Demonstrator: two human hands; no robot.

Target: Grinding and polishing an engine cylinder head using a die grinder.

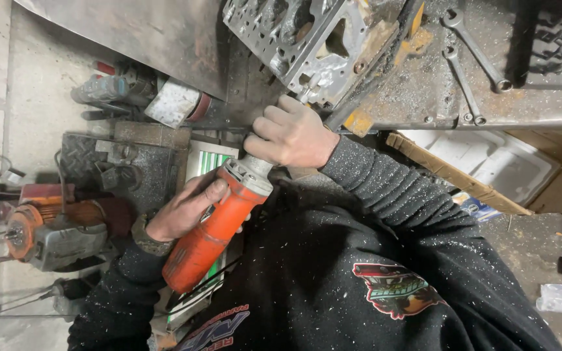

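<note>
Orange angle grinder point(209, 237) held in both hands, low and centre, its grey metal head point(250, 174) tipped up toward the grey cylinder head casting point(300, 39) on the desk point(424, 91). Left hand point(187, 208) clenched round the orange body; right hand point(291, 133) clenched over the grinder's head end, just below the casting. Cannot tell if the disc touches metal; it's hidden under the right hand. Grit and metal dust on the desk and dark sleeves suggest grinding is well underway, finish not visible. Two spanners point(473, 62) lie right of the casting. Below the desk, right of the grinder: open brown cardboard box point(463, 175) with white liner. Left of the grinder: orange-grey power tool point(47, 234), green-and-white striped flat package point(206, 162).
</note>
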